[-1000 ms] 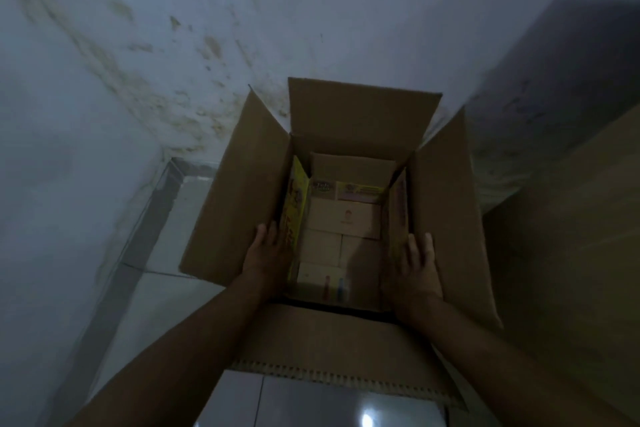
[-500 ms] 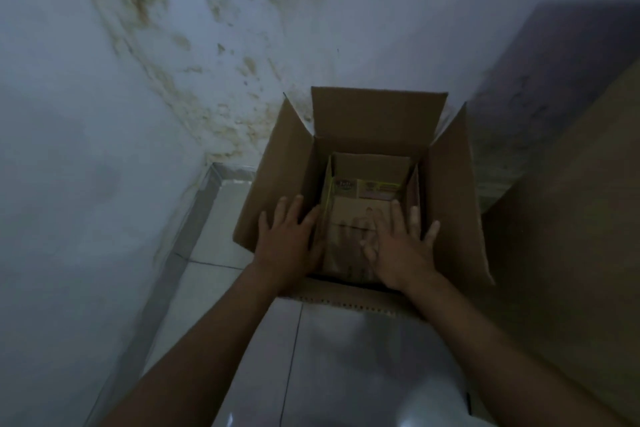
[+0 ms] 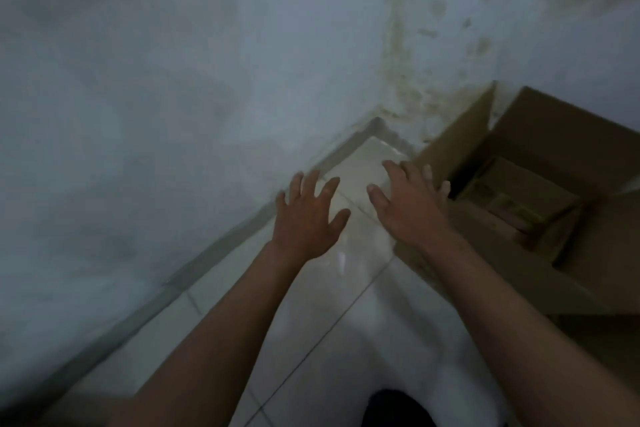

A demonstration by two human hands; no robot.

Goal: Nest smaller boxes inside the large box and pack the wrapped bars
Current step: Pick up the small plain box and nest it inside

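The large open cardboard box (image 3: 446, 146) stands on the floor at the right edge of the head view, its flaps spread outward. Inside it sits a smaller box (image 3: 540, 194) with yellow-printed sides; its contents are too dark and blurred to make out. My left hand (image 3: 306, 218) hovers over the white floor tiles, fingers spread, holding nothing. My right hand (image 3: 412, 208) is also spread and empty, just left of the big box, its fingertips at the box's left flap; whether they touch it is unclear.
A stained white wall (image 3: 173, 80) fills the left and top and meets the tiled floor (image 3: 346, 329) along a grey skirting. A dark shape (image 3: 398, 407) shows at the bottom edge.
Both hands have come out of the big box and moved left of it. The view has swung left, so the box now lies at the right edge.
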